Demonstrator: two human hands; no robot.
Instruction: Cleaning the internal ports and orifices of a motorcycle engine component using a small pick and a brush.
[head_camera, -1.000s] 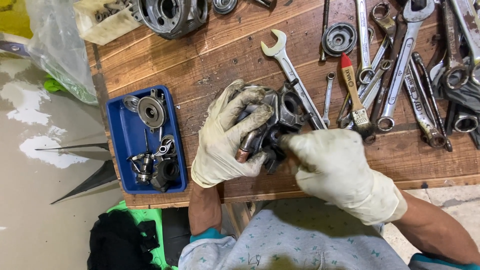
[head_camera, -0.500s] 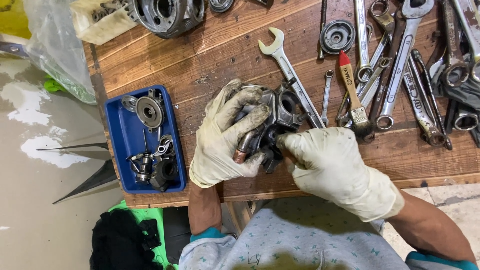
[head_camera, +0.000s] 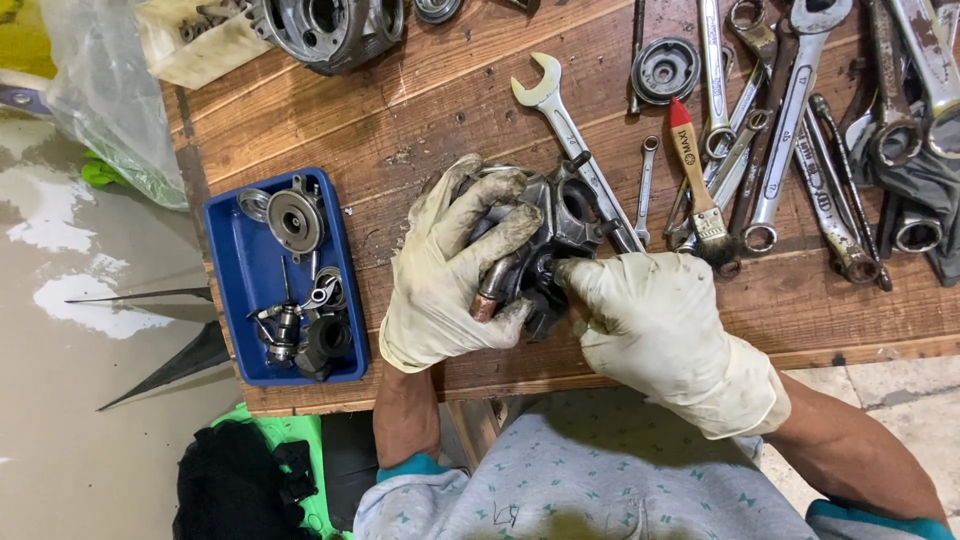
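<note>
Still working | left hand (head_camera: 450, 270) stays wrapped around dark metal engine part (head_camera: 560, 215) on the wooden tabletop (head_camera: 400, 120) | right hand (head_camera: 650, 325) fingers pressed against its lower edge, barely shifted | blue tray (head_camera: 228, 290) beside, wrenches (head_camera: 570, 130) behind.

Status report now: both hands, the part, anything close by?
Left hand wrapped around dark metal part. Right hand fingers pinch its lower edge. Open-end wrench touches the part; blue tray lies left.
</note>
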